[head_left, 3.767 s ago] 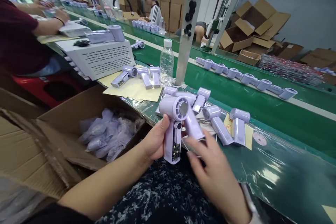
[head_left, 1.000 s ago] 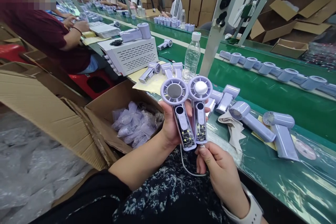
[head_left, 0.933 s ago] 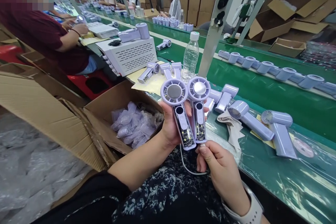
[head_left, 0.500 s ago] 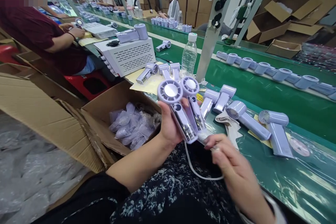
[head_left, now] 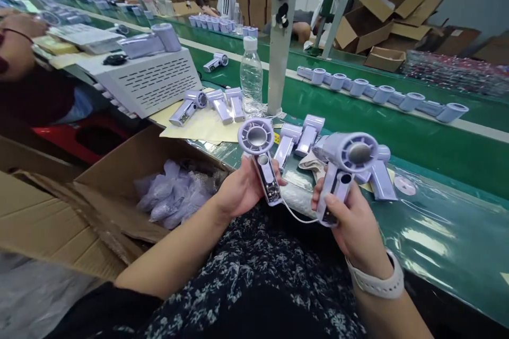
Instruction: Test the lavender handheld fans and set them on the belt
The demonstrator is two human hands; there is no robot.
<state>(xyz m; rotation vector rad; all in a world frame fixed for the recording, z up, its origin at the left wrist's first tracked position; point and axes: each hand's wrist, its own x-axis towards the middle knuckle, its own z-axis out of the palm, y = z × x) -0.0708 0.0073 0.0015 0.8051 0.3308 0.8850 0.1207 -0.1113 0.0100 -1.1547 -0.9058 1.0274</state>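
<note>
My left hand [head_left: 234, 193] is closed around the handle of a lilac handheld fan [head_left: 257, 135], its round grille facing me and a circuit board showing low in the handle. In my right hand [head_left: 353, 220] is a second lilac handheld fan [head_left: 336, 151], tilted, with its handle pinched between thumb and fingers. A white cable [head_left: 296, 218] runs from the bottom of the left fan toward the right one; where it ends is hidden. Behind my hands lie more fans [head_left: 285, 143] and a whitish cloth [head_left: 312, 163] on the green bench.
To the left stands an open carton [head_left: 115, 169] holding bagged lilac pieces. A white vented metal box [head_left: 151, 82], a clear bottle [head_left: 251, 74] and a metal post [head_left: 280, 37] stand on the bench. Beyond, fans line a green conveyor [head_left: 358, 111]. Co-workers sit farther back.
Both fans were in my left hand; one is now in my right hand, held apart to the right. My right hand has let go of the cable end. The view has swung right.
</note>
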